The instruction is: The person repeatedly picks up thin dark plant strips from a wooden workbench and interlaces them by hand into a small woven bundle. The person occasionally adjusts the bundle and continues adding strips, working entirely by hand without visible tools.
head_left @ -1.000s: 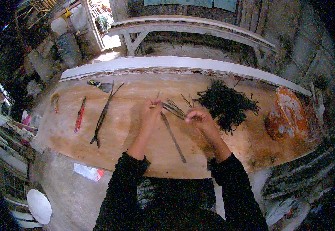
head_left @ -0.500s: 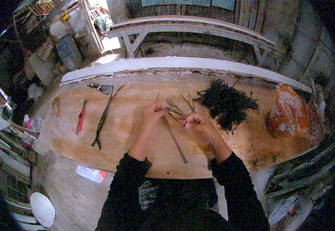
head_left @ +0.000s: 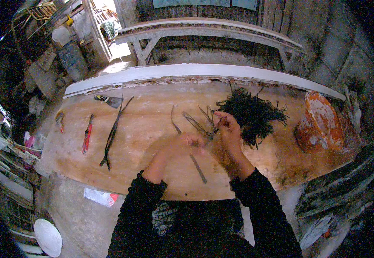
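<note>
My left hand is low over the middle of the wooden tabletop, blurred, its fingers curled. It passes over a long thin dark strip, whose far end shows above the hand. To its right, my right hand is raised with fingers bent in a pinch, close to the dark mass. What sits in its fingertips is too small to make out. Several looped dark strands lie between and beyond the hands. A tangled heap of black strands is just beyond my right hand.
To the left lie a bundle of long dark strips, a red-handled tool, a scraper and a small brush-like tool. A plaster-smeared orange container stands at the right. A long white board runs along the far edge.
My left hand has moved down and to the right. My right hand has moved up and right, towards the black heap. The hands no longer pinch at the same level.
</note>
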{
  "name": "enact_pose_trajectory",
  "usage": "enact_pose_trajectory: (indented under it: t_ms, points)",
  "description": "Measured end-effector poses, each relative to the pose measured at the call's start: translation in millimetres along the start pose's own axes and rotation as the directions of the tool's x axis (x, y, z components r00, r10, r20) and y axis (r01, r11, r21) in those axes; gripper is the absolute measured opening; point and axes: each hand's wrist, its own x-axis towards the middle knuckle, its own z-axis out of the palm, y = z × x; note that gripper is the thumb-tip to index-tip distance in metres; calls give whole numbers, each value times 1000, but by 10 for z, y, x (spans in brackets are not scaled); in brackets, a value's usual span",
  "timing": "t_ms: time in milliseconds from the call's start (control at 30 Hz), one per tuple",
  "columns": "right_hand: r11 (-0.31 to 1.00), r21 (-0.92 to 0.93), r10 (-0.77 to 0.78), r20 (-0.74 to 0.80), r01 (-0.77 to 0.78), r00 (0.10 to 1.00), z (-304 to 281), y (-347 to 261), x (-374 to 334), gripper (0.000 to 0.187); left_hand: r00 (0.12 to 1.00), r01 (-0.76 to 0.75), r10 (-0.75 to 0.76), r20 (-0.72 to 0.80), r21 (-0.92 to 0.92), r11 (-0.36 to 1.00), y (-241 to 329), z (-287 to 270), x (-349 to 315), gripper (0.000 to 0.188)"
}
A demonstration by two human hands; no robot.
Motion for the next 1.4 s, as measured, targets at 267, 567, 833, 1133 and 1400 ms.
enact_pose_trajectory:
  t_ms: [267,567,833,1133,1400]
  points:
    - [994,-81,-70,8,71,997,-35,8,11,5,748,117,-86,-659,4,993,-374,-425,-21,10]
    - [966,41,143,740,-255,658,-3,-193,-210,11,518,140,76,-852,172,975,-185,-420,-28,8]
    - [969,26,175,633,-246,754,-64,-102,-166,9,618,252,39,-785,245,936,-40,-243,-7,10]
    - [975,-200,-54,224,100,973,-111,117,64,5,980,-2,7,-201,23,1000,-25,-106,-52,9]
    - [995,-84,-45,26,47,999,-61,-51,63,9,962,130,-94,-258,125,984,35,-136,-37,9]
